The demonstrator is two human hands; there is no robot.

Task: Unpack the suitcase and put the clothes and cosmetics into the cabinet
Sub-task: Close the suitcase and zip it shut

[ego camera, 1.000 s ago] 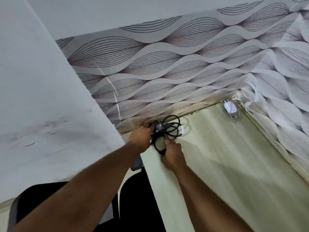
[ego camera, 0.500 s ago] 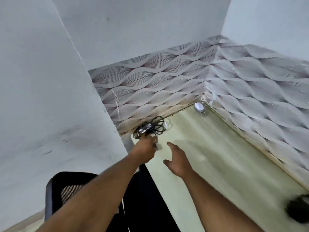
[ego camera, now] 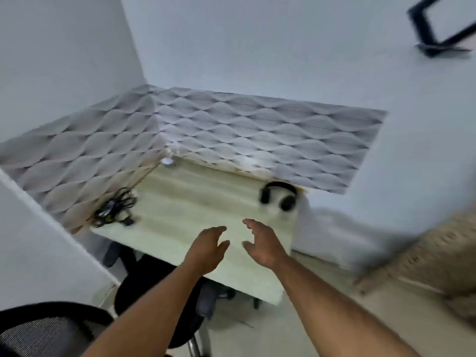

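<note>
We see both hands over the pale bench (ego camera: 185, 202), empty. Left hand (ego camera: 208, 249) grip apart, fingers loose; right hand (ego camera: 264, 243) grip apart too, holding nothing. Black cable bundle (ego camera: 114, 208) lies at the bench's left rear by the patterned wall; headphones (ego camera: 279, 195) sit at the right rear. Black chair (ego camera: 152, 287) stands below the bench. Frame blurred; no suitcase, clothes or cosmetics in view.

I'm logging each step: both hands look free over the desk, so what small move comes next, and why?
Probably draw both hands back and turn toward the suitcase, which is out of view. The left hand and right hand hold nothing, and the cable bundle lies apart on the desk.
</note>
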